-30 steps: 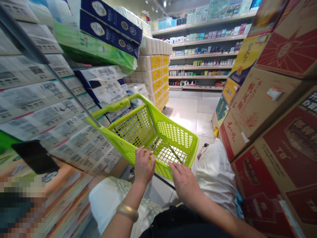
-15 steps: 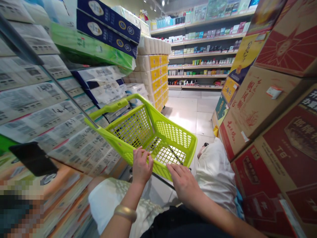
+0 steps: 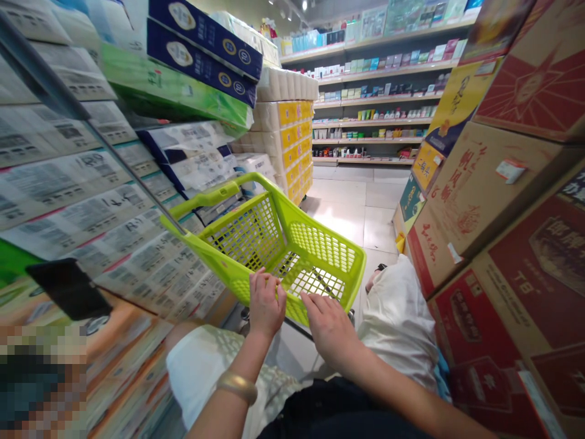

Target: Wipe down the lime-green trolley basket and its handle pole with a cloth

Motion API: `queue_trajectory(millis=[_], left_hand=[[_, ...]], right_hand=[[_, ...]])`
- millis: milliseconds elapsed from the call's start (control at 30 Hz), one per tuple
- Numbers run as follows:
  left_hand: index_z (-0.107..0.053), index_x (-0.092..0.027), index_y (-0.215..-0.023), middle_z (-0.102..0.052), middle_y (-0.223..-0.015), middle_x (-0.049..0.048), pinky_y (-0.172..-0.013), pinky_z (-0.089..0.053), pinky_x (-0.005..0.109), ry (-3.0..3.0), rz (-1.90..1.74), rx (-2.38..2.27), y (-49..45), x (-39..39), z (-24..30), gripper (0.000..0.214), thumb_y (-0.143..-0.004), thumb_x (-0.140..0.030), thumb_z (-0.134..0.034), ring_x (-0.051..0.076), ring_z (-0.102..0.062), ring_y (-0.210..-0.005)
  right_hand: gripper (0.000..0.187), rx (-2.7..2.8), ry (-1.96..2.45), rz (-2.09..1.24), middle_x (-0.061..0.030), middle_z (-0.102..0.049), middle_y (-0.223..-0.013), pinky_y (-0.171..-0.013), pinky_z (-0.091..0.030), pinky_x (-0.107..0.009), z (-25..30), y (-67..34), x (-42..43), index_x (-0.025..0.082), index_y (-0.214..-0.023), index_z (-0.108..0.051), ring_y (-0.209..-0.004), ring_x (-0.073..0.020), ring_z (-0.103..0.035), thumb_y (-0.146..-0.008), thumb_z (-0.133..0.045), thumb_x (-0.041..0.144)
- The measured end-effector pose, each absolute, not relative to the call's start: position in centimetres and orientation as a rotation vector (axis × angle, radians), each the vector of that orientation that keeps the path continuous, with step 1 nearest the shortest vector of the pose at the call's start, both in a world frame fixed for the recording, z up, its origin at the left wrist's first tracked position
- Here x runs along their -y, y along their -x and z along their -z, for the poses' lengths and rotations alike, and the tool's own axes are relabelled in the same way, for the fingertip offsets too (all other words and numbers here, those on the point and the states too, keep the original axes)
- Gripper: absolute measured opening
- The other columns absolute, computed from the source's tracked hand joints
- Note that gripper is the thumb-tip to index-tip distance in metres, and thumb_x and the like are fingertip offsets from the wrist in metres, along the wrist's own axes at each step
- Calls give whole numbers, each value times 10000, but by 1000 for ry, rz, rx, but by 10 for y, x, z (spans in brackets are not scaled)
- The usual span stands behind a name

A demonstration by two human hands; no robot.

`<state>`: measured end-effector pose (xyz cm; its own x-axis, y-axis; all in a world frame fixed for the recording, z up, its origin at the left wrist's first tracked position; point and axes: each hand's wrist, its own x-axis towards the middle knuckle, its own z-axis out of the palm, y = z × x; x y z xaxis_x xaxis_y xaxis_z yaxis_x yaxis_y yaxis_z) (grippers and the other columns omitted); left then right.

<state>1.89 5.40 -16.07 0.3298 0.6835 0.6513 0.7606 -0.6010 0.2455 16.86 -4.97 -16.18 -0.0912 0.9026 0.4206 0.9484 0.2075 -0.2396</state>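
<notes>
The right hand point(image 3: 333, 329) hides its thumb, grip impossible to tell, fingers draped over the lime-green perforated plastic basket point(image 3: 322, 242); the left hand point(image 3: 266, 306), curled, holds its rim.

Cart point(image 3: 315, 224) at the centre, on the floor point(image 3: 347, 210). On the near rim, left hand point(image 3: 267, 303) at six o'clock, right hand point(image 3: 331, 324) at five. Handle point(image 3: 212, 198) of the cart at ten, beside paper packs point(image 3: 114, 204) stacked from nine to ten. Phone point(image 3: 68, 289) between eight and nine, in front of the stack. At twelve, beyond the cart, piled toilet rolls point(image 3: 269, 140); farther back, at one, shelves point(image 3: 375, 125) with rows of small boxes point(image 3: 361, 94) on them. Cartons point(image 3: 470, 192) piled at three; between these and the cart, at four, a leg point(image 3: 397, 320).
</notes>
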Motion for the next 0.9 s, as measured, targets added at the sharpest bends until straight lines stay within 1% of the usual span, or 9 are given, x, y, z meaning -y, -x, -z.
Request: queue_trajectory(millis=[200, 333, 467, 567, 633, 667, 733, 800, 900], left_hand=[[-543, -189, -856, -526, -949, 106, -1102, -315, 561, 2471, 1156, 1399, -24, -52, 164, 163, -882, -191, -382, 304, -439, -1203], [-535, -194, -857, -537, -952, 101, -1105, -309, 568, 2473, 1170, 1442, -27, -51, 163, 163, -880, -185, -375, 302, -438, -1214], [-570, -193, -866, -547, -970, 104, -1113, -299, 581, 2470, 1150, 1448, -28, -49, 160, 185, -882, -187, -386, 309, -441, -1236], [-618, -179, -927, -556, -1123, 145, -1121, -273, 602, 2440, 1107, 1465, -35, -41, 159, 219, -883, -187, -404, 336, -390, -1310], [-627, -181, -1002, -554, -1227, 148, -1127, -260, 601, 2484, 1115, 1446, -43, -33, 161, 247, -894, -186, -404, 325, -389, -1329], [-622, -186, -1029, -577, -1217, 134, -1130, -266, 587, 2532, 1138, 1431, -46, -29, 162, 264, -905, -181, -389, 302, -425, -1305], [-612, -186, -1041, -636, -1117, 102, -1132, -279, 561, 2615, 1185, 1426, -52, -23, 164, 285, -924, -173, -353, 261, -490, -1241], [-616, -190, -976, -660, -1022, 78, -1133, -277, 553, 2674, 1201, 1420, -54, -20, 165, 269, -931, -187, -351, 251, -504, -1217], [-598, -202, -824, -648, -883, 54, -1135, -250, 567, 2725, 1195, 1392, -52, -22, 162, 246, -928, -206, -375, 256, -510, -1199]], right_hand=[[486, 2006, 1689, 177, -124, -630, -1195, -876, -459, -368, 175, -184, 66, 151, -1363, -495, -1002, -227, -570, -885, -444, 73], [462, 1975, 1791, 149, -118, -643, -1168, -875, -451, -370, 165, -171, 53, 167, -1326, -530, -968, -225, -578, -876, -471, 83], [462, 2013, 1754, 105, -122, -640, -1161, -862, -451, -371, 154, -159, 36, 171, -1324, -522, -964, -226, -579, -870, -479, 96], [461, 2026, 1714, 126, -124, -637, -1162, -840, -457, -378, 153, -158, 33, 159, -1325, -514, -955, -232, -576, -870, -473, 96], [444, 2020, 1700, 141, -124, -633, -1171, -840, -459, -380, 155, -159, 33, 160, -1320, -517, -962, -233, -573, -881, -473, 107], [435, 2012, 1699, 146, -122, -632, -1173, -846, -459, -381, 155, -160, 34, 162, -1315, -521, -968, -234, -571, -885, -478, 114], [429, 2007, 1695, 150, -117, -633, -1177, -864, -455, -383, 157, -163, 37, 163, -1312, -525, -977, -236, -567, -887, -489, 120], [446, 2021, 1679, 156, -115, -631, -1190, -876, -450, -384, 159, -169, 41, 159, -1330, -509, -983, -235, -564, -887, -486, 113], [477, 2052, 1635, 173, -124, -627, -1196, -861, -450, -379, 164, -183, 50, 145, -1362, -478, -993, -233, -562, -888, -460, 95]])
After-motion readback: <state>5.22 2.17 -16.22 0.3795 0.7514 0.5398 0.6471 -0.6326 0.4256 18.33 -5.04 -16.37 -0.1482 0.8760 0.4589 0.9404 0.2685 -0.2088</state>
